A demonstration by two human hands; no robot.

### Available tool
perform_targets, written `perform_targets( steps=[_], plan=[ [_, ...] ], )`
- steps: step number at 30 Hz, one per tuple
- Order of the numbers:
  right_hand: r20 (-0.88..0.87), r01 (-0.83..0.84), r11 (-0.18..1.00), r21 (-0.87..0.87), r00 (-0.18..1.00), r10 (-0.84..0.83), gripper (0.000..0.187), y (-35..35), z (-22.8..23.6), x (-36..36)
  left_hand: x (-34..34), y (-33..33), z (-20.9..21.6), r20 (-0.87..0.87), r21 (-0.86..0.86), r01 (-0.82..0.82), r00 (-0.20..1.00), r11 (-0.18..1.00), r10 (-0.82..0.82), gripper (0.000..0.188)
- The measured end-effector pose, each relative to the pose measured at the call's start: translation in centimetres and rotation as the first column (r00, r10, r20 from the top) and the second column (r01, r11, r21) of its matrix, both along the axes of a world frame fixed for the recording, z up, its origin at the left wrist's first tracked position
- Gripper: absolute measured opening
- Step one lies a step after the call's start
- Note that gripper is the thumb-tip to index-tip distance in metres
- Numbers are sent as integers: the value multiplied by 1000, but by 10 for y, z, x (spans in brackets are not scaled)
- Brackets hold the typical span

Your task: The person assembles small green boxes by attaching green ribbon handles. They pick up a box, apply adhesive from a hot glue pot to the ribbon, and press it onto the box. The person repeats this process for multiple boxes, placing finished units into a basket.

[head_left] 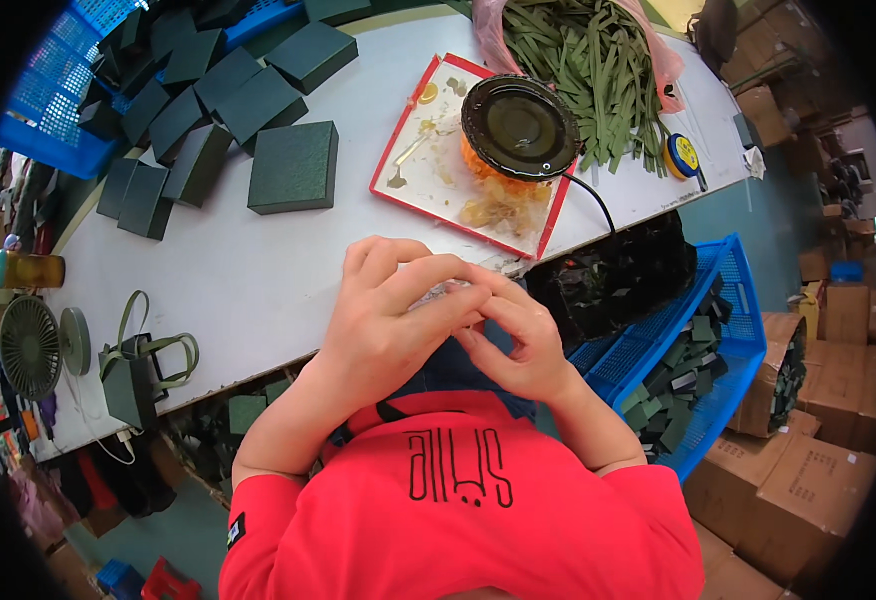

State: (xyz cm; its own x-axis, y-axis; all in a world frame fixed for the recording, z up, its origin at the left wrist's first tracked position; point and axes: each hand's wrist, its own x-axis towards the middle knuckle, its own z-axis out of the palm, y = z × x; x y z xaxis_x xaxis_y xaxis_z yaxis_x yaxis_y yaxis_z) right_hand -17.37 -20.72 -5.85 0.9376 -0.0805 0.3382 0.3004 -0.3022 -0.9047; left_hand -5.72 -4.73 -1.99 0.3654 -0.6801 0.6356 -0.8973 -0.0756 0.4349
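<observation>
My left hand (373, 315) and my right hand (520, 335) meet in front of my chest, at the near edge of the white table (223, 265). The fingers of both are bent and pressed together. A bit of something pale and shiny (442, 291) shows between them, mostly hidden and too small to name. Beyond the hands, a dark round pan of brownish liquid (520, 128) sits on an orange base, on a stained white board with a red rim (405, 135). The nearest dark green box (294, 167) lies flat to the left of that board.
More dark green boxes (198, 165) pile up near a blue crate (43, 125). Green strips (598, 70) fill a pink bag at the back. A small fan (30, 347) and a strapped green box (130, 390) stand left. Below right sits a blue basket (748, 300) of green pieces.
</observation>
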Motion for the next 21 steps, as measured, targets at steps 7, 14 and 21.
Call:
perform_targets(
  steps=[7,14,21],
  plan=[
    [10,42,967,-251,999,-41,38,1,11,-2,0,3,-18,-354,-106,50,931,993,-84,11],
    [133,227,799,-557,974,-184,40,-6,-1,3,-8,5,-13,-284,39,96,955,995,-81,23],
    [114,193,836,-514,981,-157,38,-9,-5,-3,-32,-15,-26,-388,120,106,920,987,-52,33]
  ],
)
